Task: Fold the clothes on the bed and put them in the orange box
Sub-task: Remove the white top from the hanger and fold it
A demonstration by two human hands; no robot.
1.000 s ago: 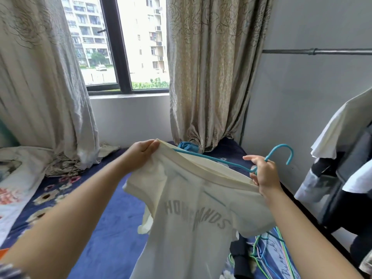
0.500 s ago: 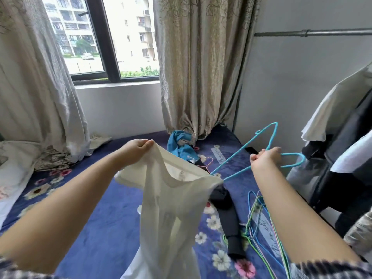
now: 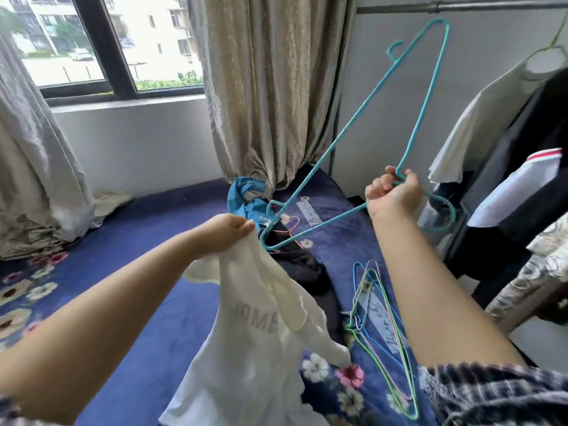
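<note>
My left hand [image 3: 222,233] grips the shoulder of a cream T-shirt [image 3: 255,333] with grey lettering, which hangs down over the blue flowered bed [image 3: 147,318]. Held up at the right, my right hand [image 3: 395,192] is closed on the neck of a teal wire hanger [image 3: 353,124], which is free of the shirt and tilted upward. A dark garment [image 3: 304,265] and a blue garment [image 3: 246,195] lie on the bed beyond the shirt. The orange box is not in view.
Several loose wire hangers [image 3: 378,327] lie on the bed under my right forearm. Clothes [image 3: 516,149] hang from a rail at the right. Curtains [image 3: 270,87] and a window [image 3: 101,44] stand behind the bed, with a pale cloth heap [image 3: 27,235] at far left.
The teal hanger has come out of the cream T-shirt and risen to the right in my right hand. The shirt now droops from my left hand alone.
</note>
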